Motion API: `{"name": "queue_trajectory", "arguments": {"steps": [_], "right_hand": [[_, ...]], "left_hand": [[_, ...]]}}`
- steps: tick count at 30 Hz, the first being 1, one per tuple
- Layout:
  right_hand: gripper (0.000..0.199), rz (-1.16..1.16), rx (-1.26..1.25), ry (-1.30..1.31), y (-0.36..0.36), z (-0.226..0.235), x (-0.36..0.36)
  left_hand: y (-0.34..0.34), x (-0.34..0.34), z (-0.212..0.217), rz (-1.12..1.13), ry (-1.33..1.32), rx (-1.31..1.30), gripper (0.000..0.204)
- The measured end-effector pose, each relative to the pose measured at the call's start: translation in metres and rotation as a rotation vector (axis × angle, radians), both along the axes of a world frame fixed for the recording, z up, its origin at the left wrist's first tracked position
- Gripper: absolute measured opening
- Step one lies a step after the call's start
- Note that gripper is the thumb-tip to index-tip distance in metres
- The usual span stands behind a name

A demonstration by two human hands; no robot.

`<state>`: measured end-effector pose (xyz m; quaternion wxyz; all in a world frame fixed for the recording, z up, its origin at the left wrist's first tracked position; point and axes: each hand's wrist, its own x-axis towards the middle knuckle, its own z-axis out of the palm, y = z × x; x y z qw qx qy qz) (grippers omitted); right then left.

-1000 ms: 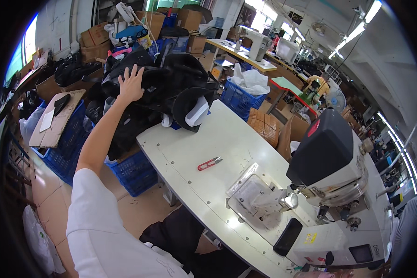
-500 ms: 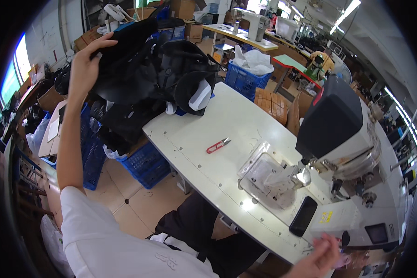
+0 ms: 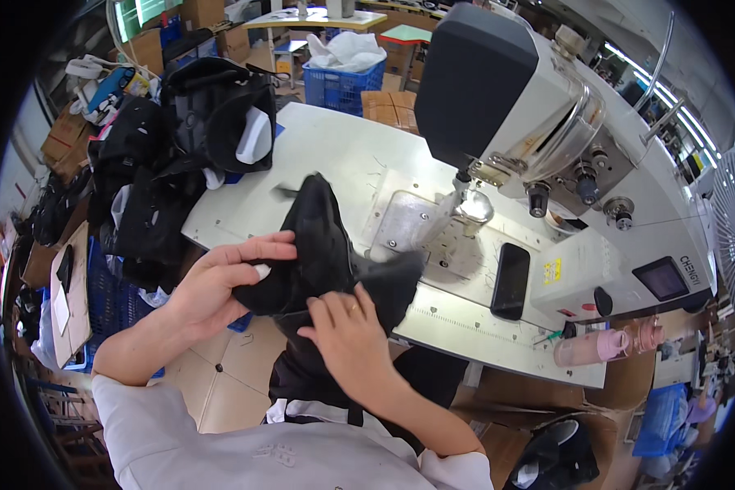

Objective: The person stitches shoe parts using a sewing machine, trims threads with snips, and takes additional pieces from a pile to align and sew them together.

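A floppy black fabric piece point(image 3: 312, 237), padded and with raised flaps, is held up over the front edge of the white sewing table point(image 3: 318, 131). My left hand point(image 3: 224, 282) grips its left side between thumb and fingers. My right hand point(image 3: 347, 339), wearing a ring, presses with bent fingers on its lower right part, which is smeared by motion. To the right stands a large sewing machine point(image 3: 486, 98) with a metal work plate point(image 3: 408, 216) under its head. The fabric covers the spot where red thread snips lay.
More black pieces point(image 3: 212, 114) are heaped at the table's left end. A dark phone point(image 3: 510, 282) lies beside the machine, and a pink bottle point(image 3: 592, 347) rests at the right corner. Beyond the table is a blue crate point(image 3: 335, 86); below right, an open carton point(image 3: 498, 457) with black pieces.
My left hand has come from the heap at the left to the front of the table with a black fabric piece. My right hand has moved left from beside the machine onto it. The view has turned right.
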<state>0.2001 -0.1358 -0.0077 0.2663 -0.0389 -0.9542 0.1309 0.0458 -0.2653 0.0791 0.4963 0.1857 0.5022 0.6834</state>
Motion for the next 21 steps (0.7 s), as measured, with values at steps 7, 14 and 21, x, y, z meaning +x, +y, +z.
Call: {"name": "queue_trajectory", "arguments": {"steps": [7, 14, 21], "right_hand": [[0.040, 0.318, -0.405, 0.040, 0.066, 0.008, 0.006], [0.037, 0.482, -1.229, -0.079, 0.113, 0.033, 0.031], [0.032, 0.420, -1.481, 0.007, 0.167, 0.023, 0.037]], "left_hand": [[0.044, 0.012, 0.006, -0.115, 1.144, 0.040, 0.057], [0.113, -0.018, 0.039, -0.273, 1.596, 0.024, 0.074], [0.192, -0.040, -0.055, -0.584, 0.526, 0.225, 0.067]]}}
